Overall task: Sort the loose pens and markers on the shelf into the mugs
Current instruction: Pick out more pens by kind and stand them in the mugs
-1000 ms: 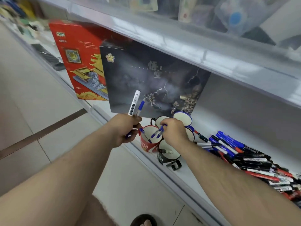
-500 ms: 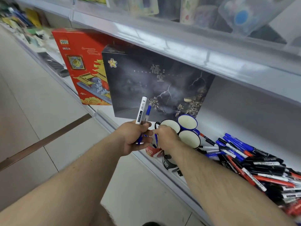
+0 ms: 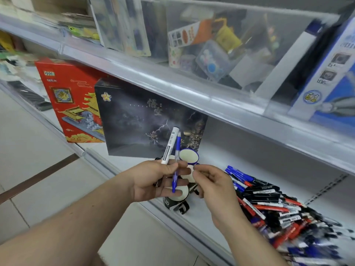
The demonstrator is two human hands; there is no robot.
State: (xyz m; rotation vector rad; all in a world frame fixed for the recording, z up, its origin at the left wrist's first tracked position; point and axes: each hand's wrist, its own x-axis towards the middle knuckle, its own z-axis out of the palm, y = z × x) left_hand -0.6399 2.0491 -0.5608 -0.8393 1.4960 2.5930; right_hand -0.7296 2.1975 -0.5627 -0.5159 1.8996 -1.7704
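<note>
head view: the left hand (image 3: 153, 179) is raised in front of the shelf (image 3: 211, 212), its grip clamped on a white marker (image 3: 170, 145) and a blue pen (image 3: 176, 162), both standing nearly upright between thumb and fingers. the right hand (image 3: 213, 184) sits just beside it, fingertips curled toward the left thumb; whether its grip pinches anything cannot be told.

the two hands cover most of the mugs. a blue-rimmed mug (image 3: 189, 156) shows above the knuckles, and a black mug (image 3: 175, 201) with a white inside shows below the left fingers, near the shelf's front edge. other mugs between them are mostly hidden.

to the right of the mugs, a heap of loose pens and markers (image 3: 269, 200) in blue, red and black lies on the shelf, spreading toward the right edge where it blurs.

behind the mugs a dark box (image 3: 134, 120) with a star and lightning print stands upright, overlapping a red box (image 3: 67, 100) with a gold roof picture to its left.

on the upper shelf (image 3: 172, 83), clear bins (image 3: 221, 45) hold mixed small goods, blurred, and a blue and white box (image 3: 330, 73) stands at the far right.

pale floor tiles (image 3: 38, 150) with a dark strip run along the left.
</note>
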